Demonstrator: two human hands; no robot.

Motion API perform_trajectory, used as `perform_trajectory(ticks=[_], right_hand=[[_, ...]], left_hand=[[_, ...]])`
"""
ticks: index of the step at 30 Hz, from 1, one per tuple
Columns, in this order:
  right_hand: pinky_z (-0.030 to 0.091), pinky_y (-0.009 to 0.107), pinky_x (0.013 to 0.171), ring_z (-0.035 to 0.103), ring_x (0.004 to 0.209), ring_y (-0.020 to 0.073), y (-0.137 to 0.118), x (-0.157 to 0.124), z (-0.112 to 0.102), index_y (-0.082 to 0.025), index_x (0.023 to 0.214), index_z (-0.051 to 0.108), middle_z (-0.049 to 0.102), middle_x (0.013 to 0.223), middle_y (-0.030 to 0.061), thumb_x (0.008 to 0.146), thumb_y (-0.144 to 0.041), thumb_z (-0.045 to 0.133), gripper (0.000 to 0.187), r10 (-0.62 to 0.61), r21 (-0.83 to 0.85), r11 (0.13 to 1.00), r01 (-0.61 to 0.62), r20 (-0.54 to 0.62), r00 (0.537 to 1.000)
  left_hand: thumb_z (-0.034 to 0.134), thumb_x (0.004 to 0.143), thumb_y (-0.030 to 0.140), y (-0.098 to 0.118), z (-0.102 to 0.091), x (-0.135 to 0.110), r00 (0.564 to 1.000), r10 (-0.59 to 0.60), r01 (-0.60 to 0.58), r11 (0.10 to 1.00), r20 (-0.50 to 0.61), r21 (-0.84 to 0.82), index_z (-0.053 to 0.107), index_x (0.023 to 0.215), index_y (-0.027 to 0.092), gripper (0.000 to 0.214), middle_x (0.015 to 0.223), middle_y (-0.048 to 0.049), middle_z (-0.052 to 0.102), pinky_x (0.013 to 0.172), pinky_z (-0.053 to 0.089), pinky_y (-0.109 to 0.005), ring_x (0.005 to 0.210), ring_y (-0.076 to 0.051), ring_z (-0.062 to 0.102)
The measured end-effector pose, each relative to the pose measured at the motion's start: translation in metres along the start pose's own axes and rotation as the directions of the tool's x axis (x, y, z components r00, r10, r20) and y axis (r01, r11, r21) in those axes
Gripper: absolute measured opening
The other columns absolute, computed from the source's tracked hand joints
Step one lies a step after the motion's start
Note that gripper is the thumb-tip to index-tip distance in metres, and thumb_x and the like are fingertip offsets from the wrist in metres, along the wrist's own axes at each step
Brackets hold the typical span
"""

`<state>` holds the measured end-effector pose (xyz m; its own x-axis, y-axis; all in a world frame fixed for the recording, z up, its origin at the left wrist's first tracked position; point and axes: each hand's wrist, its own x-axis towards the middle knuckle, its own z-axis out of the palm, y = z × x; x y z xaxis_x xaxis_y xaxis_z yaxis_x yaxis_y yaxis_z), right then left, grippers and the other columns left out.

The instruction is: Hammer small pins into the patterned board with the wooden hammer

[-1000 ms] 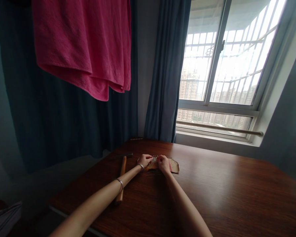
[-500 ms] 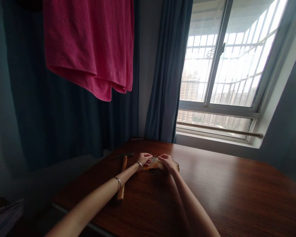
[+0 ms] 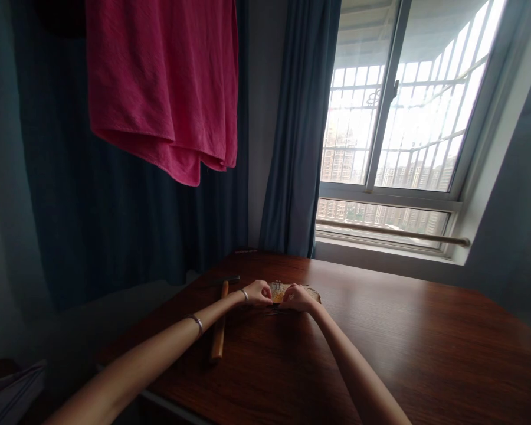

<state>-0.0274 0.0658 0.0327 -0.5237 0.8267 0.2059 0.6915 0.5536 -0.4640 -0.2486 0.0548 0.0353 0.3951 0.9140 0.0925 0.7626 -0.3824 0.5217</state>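
A tan and yellow-brown speckled slab (image 3: 278, 291) lies on the table between my hands. Thin metal nails or pins (image 3: 278, 284) stand upright along its far part. My left hand (image 3: 260, 293) is at its left end with fingers curled; what they hold, if anything, is hidden. Over the slab's right part, my right hand (image 3: 297, 297) bends its fingers down at the near edge, closed, and their tips are too small to read. Several thin dark nail-like pieces (image 3: 272, 312) lie on the table just in front of the slab.
A hammer with a wooden handle (image 3: 218, 336) lies under my left forearm, its dark head pointing away. The brown wooden table (image 3: 380, 342) extends to the right. Behind it hang blue curtains (image 3: 287, 177) and a pink towel (image 3: 168, 100), beside a barred window (image 3: 371, 118).
Both hands have come down from the upright nails to the slab's near side. My left wrist has swung a little lower, and the view has shifted slightly.
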Motion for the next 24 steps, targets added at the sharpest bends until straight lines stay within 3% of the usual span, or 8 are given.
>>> perform_trajectory(ticks=[3, 8, 12, 18, 24], right_hand=[[0.039, 0.024, 0.071, 0.056, 0.08, 0.0164, 0.005, 0.001, 0.007, -0.023, 0.078, 0.067, 0.065, 0.088, 0.0013, 0.064, -0.042, 0.066, 0.024, -0.031, 0.011, 0.999, 0.032, -0.034, 0.999], [0.037, 0.027, 0.075, 0.051, 0.091, 0.0201, 0.01, 0.001, 0.021, -0.023, 0.092, 0.059, 0.061, 0.095, 0.0029, 0.06, -0.039, 0.069, 0.037, 0.024, 0.0, 1.0, -0.024, -0.105, 0.994], [0.036, 0.027, 0.077, 0.05, 0.095, 0.0211, 0.012, 0.001, 0.028, -0.024, 0.098, 0.056, 0.06, 0.098, 0.0034, 0.059, -0.041, 0.069, 0.044, 0.054, 0.002, 0.999, -0.055, -0.124, 0.991], [0.035, 0.027, 0.079, 0.049, 0.097, 0.0223, 0.015, 0.002, 0.031, -0.021, 0.098, 0.06, 0.059, 0.102, 0.006, 0.06, -0.04, 0.07, 0.044, 0.069, 0.004, 0.998, -0.069, -0.121, 0.99], [0.036, 0.028, 0.082, 0.049, 0.101, 0.0227, 0.013, 0.003, 0.029, -0.03, 0.109, 0.058, 0.057, 0.105, 0.0036, 0.061, -0.047, 0.067, 0.052, 0.079, -0.01, 0.997, -0.08, -0.076, 0.994]], left_hand=[[0.065, 0.061, 0.038, -0.002, 0.007, 0.01, 0.988, -0.121, 0.115, 0.992, -0.098, -0.06, 0.067, 0.088, 0.015, 0.036, 0.076, -0.0029, 0.066, 0.06, 0.043, -0.022, 0.068, -0.016, 0.059], [0.065, 0.061, 0.034, -0.002, 0.021, 0.03, 0.95, -0.15, 0.128, 0.987, -0.274, -0.098, 0.068, 0.091, 0.014, 0.036, 0.085, -0.0064, 0.068, 0.071, 0.044, -0.026, 0.079, -0.019, 0.061], [0.064, 0.061, 0.029, 0.004, 0.029, 0.044, 0.936, -0.208, 0.155, 0.968, -0.284, -0.197, 0.068, 0.093, 0.013, 0.036, 0.083, -0.0065, 0.069, 0.07, 0.045, -0.025, 0.078, -0.019, 0.061], [0.065, 0.06, 0.029, 0.019, 0.025, 0.045, 0.918, -0.312, 0.222, 0.916, -0.245, -0.334, 0.07, 0.074, 0.011, 0.023, 0.072, -0.0057, 0.069, 0.063, 0.045, -0.026, 0.073, -0.02, 0.061], [0.069, 0.056, 0.032, 0.032, 0.017, 0.036, 0.908, -0.313, 0.2, 0.908, -0.279, -0.368, 0.07, 0.066, 0.012, 0.022, 0.072, -0.0068, 0.069, 0.062, 0.046, -0.026, 0.074, -0.021, 0.062]])
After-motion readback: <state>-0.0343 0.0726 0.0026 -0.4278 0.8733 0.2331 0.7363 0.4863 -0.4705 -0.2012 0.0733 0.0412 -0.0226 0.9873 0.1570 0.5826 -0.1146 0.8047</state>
